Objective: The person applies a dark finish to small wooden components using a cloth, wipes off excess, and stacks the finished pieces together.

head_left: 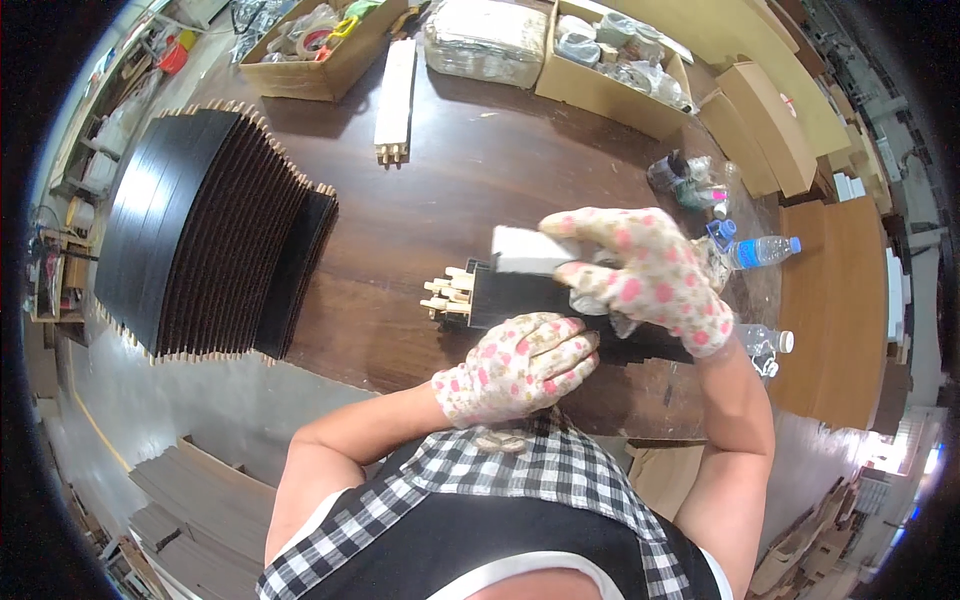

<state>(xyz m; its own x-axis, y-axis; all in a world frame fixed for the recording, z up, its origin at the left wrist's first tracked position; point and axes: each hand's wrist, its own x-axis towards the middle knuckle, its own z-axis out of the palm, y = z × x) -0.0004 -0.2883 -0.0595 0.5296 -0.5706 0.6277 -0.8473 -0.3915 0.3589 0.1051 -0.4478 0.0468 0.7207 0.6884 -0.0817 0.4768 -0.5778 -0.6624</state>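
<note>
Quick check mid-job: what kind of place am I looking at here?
Most likely a woodworking or furniture workshop. A fanned stack of dark panels with pale wooden tenons lies on the brown workbench, cardboard boxes of supplies stand at its far edge, and gloved hands work another dark panel.

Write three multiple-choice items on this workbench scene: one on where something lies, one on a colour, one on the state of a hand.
1. Where does the big stack of dark boards lie?
A. on the person's left side of the table
B. inside a cardboard box
C. under the water bottles

2. What colour is the block held on the dark piece?
A. red
B. white
C. green

3. How is the left hand placed?
A. hanging off the table
B. gloved, resting against the near side of the dark piece
C. bare, holding a bottle

Answers:
1. A: the stack fans out over the left of the table.
2. B: the block under the right hand is plainly white.
3. B: a flowered glove covers it and it presses at the piece's near edge.
</note>
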